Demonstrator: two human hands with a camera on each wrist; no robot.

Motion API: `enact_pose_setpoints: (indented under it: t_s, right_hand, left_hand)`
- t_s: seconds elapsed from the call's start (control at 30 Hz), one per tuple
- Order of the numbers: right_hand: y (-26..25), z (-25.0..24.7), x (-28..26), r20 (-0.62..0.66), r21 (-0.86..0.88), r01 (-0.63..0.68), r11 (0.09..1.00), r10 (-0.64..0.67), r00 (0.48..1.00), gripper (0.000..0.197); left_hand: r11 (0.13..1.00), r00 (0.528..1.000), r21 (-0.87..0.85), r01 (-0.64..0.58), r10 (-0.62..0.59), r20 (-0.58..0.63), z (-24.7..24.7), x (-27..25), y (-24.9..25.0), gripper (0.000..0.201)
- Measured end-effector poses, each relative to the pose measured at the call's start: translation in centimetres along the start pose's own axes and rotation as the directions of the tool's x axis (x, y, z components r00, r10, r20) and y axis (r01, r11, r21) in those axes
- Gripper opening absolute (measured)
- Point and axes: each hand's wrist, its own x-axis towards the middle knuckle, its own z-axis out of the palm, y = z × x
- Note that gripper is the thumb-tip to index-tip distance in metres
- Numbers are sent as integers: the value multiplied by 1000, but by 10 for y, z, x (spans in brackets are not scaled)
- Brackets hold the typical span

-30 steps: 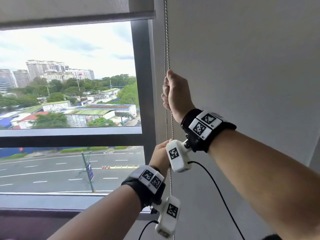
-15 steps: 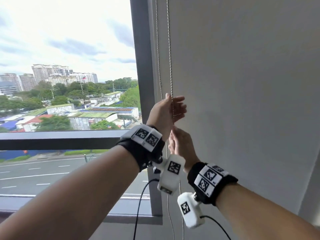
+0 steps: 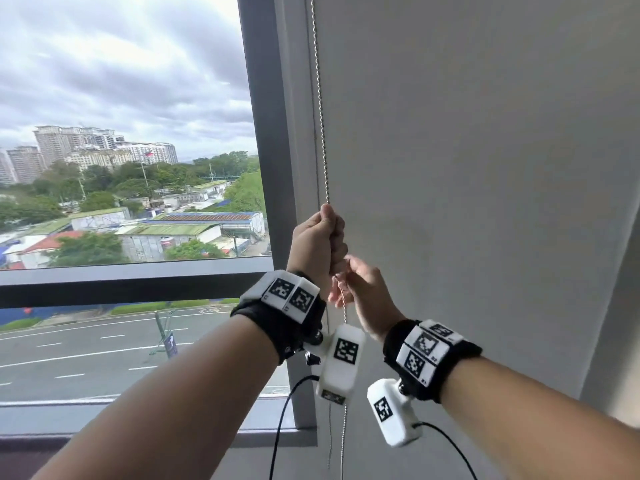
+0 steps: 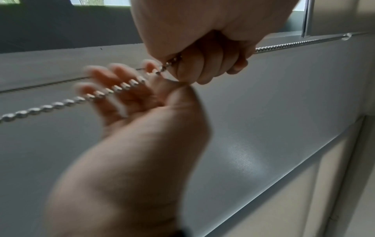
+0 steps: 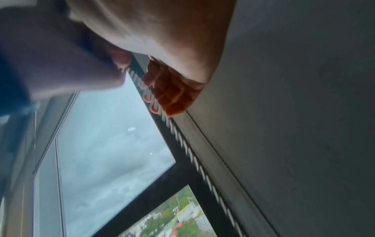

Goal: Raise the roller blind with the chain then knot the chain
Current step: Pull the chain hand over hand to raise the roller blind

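The metal bead chain (image 3: 320, 109) hangs beside the window frame (image 3: 268, 168). My left hand (image 3: 320, 239) is a fist gripping the chain, which enters at the top of the fist. Just below, my right hand (image 3: 363, 292) has its fingers spread. In the left wrist view the chain (image 4: 67, 101) runs loosely across those blurred right fingers (image 4: 113, 89), and the right thumb touches the left fist (image 4: 202, 64). The right wrist view shows the right fingers (image 5: 172, 94) beside the blurred chain (image 5: 188, 149). The blind is out of view above.
A plain grey wall (image 3: 485, 168) fills the right side. The window pane (image 3: 121, 133) and its horizontal bar (image 3: 121, 282) are on the left, with a sill (image 3: 104, 420) below. The slack chain (image 3: 343, 434) and sensor cables (image 3: 280, 427) hang under my wrists.
The blind's bottom bar has risen out of view. My left hand moved up past the right, closed round the chain and came down. My right hand let go and spread its fingers.
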Motion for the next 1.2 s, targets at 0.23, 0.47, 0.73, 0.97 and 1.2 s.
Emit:
enact_pose_setpoints:
  t_s: [0.23, 0.47, 0.73, 0.97, 1.2]
  right_hand:
    - [-88, 3, 64, -84, -42, 103, 994, -107, 991, 34]
    - [-119, 36, 89, -89, 105, 80, 991, -71, 994, 39]
    - [-112, 41, 74, -77, 203, 72, 977, -58, 995, 36]
    - [-78, 25, 55, -129, 70, 116, 991, -106, 986, 37]
    - [-20, 27, 17, -104, -9, 18, 1000, -19, 994, 40]
  left_hand:
    - [994, 996, 84, 75, -70, -61, -31, -24, -41, 43]
    - [965, 974, 160, 206, -187, -126, -50, -44, -73, 25]
    - [953, 968, 173, 249, -242, -62, -59, -41, -66, 44]
    - [974, 992, 196, 116, -122, 18, -52, -4, -18, 47]
    - [995, 996, 82, 60, -65, 65, -10, 20, 28, 52]
